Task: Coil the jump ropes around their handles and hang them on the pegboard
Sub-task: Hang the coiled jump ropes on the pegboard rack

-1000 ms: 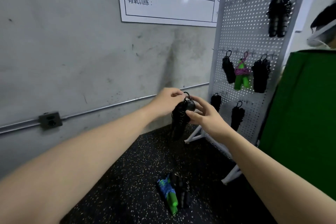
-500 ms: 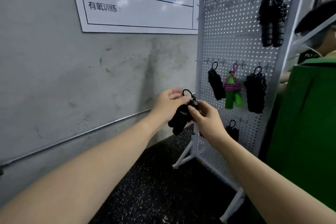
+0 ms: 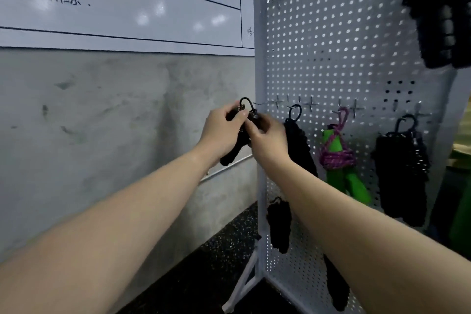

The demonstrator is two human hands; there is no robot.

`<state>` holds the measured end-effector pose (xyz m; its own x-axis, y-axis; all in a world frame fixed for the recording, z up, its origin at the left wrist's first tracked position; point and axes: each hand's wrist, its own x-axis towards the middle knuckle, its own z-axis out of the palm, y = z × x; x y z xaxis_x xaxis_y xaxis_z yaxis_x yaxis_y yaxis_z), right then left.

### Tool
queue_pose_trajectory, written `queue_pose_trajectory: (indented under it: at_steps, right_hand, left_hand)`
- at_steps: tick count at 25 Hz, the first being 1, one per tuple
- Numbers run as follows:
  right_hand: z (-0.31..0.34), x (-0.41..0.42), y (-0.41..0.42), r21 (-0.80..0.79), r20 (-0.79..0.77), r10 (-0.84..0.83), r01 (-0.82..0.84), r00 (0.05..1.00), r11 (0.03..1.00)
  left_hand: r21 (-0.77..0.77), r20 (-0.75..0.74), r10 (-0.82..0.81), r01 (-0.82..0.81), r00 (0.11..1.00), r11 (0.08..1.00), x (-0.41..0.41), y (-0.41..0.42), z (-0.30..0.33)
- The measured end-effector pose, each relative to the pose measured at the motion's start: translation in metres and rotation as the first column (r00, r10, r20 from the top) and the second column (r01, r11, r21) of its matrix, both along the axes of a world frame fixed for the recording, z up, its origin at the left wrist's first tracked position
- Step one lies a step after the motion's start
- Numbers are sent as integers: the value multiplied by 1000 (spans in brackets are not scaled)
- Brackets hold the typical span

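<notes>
Both hands hold a coiled black jump rope (image 3: 233, 151) just left of the white pegboard (image 3: 331, 58), level with its middle row of hooks. My left hand (image 3: 221, 132) grips the handles from the left. My right hand (image 3: 267, 140) pinches the top end, where a small black loop (image 3: 246, 103) sticks up near the leftmost hook (image 3: 265, 103). The rest of the bundle is hidden behind my fingers. Several coiled ropes hang on the board: black ones (image 3: 299, 145) and a green-handled one with purple cord (image 3: 339, 158).
A grey concrete wall (image 3: 102, 122) with a whiteboard (image 3: 127, 2) stands on the left. Speckled black rubber floor (image 3: 204, 275) lies below. The pegboard's white foot (image 3: 242, 288) juts out at the floor. A green surface (image 3: 461, 211) shows at the right edge.
I have stepped closer to the pegboard. Both hands have lifted the black bundle up and toward the middle row's leftmost hook. The ropes on the floor have left the view.
</notes>
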<state>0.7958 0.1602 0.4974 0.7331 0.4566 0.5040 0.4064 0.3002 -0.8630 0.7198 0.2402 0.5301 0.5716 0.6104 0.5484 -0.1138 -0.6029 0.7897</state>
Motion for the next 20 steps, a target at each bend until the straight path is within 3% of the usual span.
queue_pose_trajectory:
  at_steps: [5,11,20]
  right_hand:
    - [0,20,36,2,-124,-160,162,979,987]
    - [-6,34,51,21,-233,-204,214,951,977]
    - [-15,33,22,-153,-130,-269,248,954,957]
  left_hand:
    - [79,-99,-46,54,994,995,34,31,12]
    - [49,-198,-90,102,976,994,61,46,9]
    - [-35,-187,-193,189,963,981,57,52,-15]
